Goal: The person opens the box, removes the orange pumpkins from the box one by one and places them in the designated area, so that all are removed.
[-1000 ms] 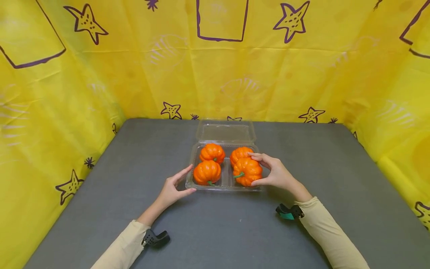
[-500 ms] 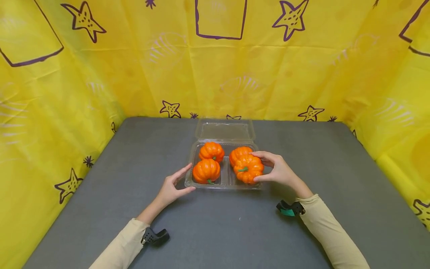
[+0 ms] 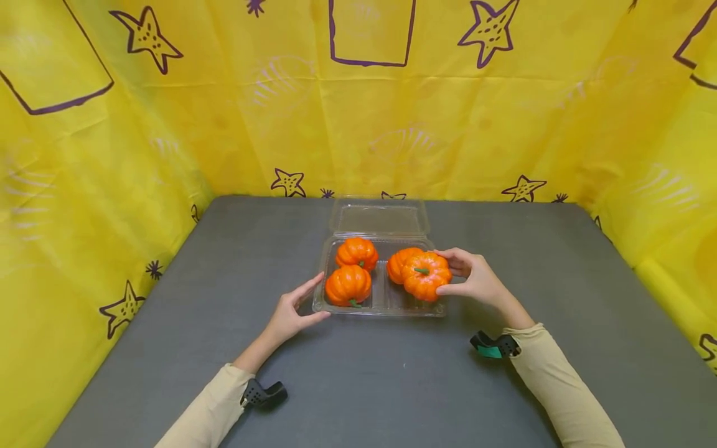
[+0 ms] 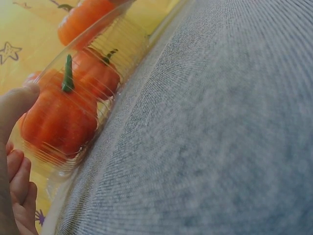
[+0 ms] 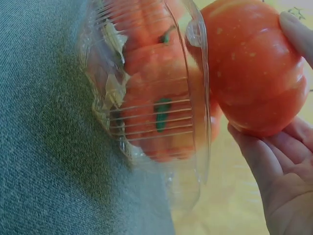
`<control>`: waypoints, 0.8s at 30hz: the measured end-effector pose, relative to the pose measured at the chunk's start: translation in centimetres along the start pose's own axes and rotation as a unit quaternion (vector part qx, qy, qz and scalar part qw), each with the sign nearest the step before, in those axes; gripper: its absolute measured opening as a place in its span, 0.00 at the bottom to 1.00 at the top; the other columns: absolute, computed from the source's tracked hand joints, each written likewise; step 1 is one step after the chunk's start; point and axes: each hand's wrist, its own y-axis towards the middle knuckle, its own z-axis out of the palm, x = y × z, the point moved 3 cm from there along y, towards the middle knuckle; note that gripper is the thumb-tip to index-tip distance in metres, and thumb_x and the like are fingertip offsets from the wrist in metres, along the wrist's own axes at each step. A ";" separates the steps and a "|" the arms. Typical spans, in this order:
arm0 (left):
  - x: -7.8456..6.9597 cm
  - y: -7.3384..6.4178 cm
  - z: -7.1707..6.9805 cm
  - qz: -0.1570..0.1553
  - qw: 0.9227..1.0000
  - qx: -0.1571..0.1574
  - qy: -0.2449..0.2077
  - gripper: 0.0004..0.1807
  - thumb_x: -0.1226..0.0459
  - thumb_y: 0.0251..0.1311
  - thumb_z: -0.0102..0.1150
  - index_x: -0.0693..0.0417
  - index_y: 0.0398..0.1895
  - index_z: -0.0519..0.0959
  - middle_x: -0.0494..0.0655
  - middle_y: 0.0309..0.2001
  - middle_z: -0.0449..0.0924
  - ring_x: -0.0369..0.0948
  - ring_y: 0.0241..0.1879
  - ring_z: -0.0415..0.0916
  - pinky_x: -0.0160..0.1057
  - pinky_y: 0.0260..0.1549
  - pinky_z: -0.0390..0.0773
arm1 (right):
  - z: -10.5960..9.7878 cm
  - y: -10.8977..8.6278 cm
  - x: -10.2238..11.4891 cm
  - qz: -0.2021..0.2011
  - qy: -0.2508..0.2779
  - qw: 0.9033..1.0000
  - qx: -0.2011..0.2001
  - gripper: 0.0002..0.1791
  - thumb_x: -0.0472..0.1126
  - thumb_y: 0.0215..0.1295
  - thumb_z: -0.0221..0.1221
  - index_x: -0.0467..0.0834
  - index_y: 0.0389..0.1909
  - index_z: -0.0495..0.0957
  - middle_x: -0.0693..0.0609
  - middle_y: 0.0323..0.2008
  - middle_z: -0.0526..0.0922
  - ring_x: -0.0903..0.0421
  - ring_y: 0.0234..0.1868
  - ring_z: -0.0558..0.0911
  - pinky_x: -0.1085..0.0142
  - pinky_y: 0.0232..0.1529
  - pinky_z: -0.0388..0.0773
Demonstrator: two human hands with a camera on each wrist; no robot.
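A clear plastic clamshell container [image 3: 379, 298] with two compartments lies on the table, its lid [image 3: 382, 219] folded back. Two small orange pumpkins sit in the left compartment: a back one [image 3: 356, 253] and a front one [image 3: 348, 286]. Another pumpkin [image 3: 401, 266] is at the back of the right compartment, partly hidden. My right hand [image 3: 476, 280] grips a further pumpkin [image 3: 427, 277] between thumb and fingers; in the right wrist view this held pumpkin [image 5: 254, 63] is above the container's rim. My left hand [image 3: 288, 316] touches the container's left front corner, thumb and fingers spread.
The grey tabletop [image 3: 358, 386] surrounds the container. Yellow fabric [image 3: 370, 137] with starfish drawings hangs behind and along both sides. A dark wrist mount [image 3: 266, 393] is on the left sleeve, and another mount [image 3: 495, 344] on the right.
My right hand has moved right and slightly up with its pumpkin, whose green stem now points more upward. The left hand stays at the container's corner.
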 end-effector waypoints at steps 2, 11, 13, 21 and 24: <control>0.1 0.0 0.2 0.001 1.000 -0.002 -0.001 0.37 0.82 0.38 0.65 0.79 0.56 0.61 0.71 0.56 0.62 0.56 0.57 0.61 0.35 0.55 0.61 | -0.2 -0.1 0.0 0.000 -0.003 1.000 -0.011 0.29 0.18 0.34 0.66 0.21 0.43 0.69 0.25 0.46 0.71 0.66 0.41 0.78 0.70 0.40 0.76; 0.2 0.0 0.2 -0.014 1.000 -0.008 -0.003 0.37 0.81 0.38 0.66 0.77 0.56 0.62 0.68 0.56 0.63 0.54 0.57 0.61 0.35 0.55 0.61 | -0.7 0.0 0.0 0.008 -0.011 1.000 -0.025 0.29 0.20 0.33 0.68 0.22 0.43 0.70 0.27 0.48 0.71 0.66 0.41 0.78 0.71 0.40 0.75; 0.2 0.0 0.2 -0.015 1.000 -0.008 -0.001 0.37 0.81 0.37 0.66 0.77 0.56 0.62 0.67 0.56 0.64 0.55 0.57 0.61 0.36 0.55 0.61 | -0.9 -0.1 0.1 0.011 -0.015 0.999 -0.027 0.28 0.20 0.34 0.68 0.22 0.42 0.70 0.27 0.47 0.72 0.66 0.41 0.78 0.72 0.41 0.74; 0.1 0.1 0.2 -0.010 1.000 -0.008 -0.003 0.37 0.81 0.37 0.66 0.78 0.56 0.62 0.69 0.56 0.64 0.55 0.57 0.62 0.42 0.54 0.61 | -1.7 -0.4 -0.7 0.014 -0.012 0.999 -0.036 0.26 0.21 0.34 0.68 0.23 0.40 0.72 0.27 0.46 0.73 0.65 0.41 0.78 0.72 0.41 0.74; 0.1 0.0 0.2 -0.008 1.000 -0.007 -0.002 0.37 0.81 0.38 0.66 0.78 0.56 0.62 0.69 0.56 0.63 0.54 0.57 0.62 0.46 0.54 0.61 | -2.2 -0.6 -1.9 0.025 0.002 0.999 -0.044 0.26 0.20 0.35 0.67 0.24 0.41 0.72 0.33 0.47 0.74 0.64 0.42 0.78 0.70 0.41 0.75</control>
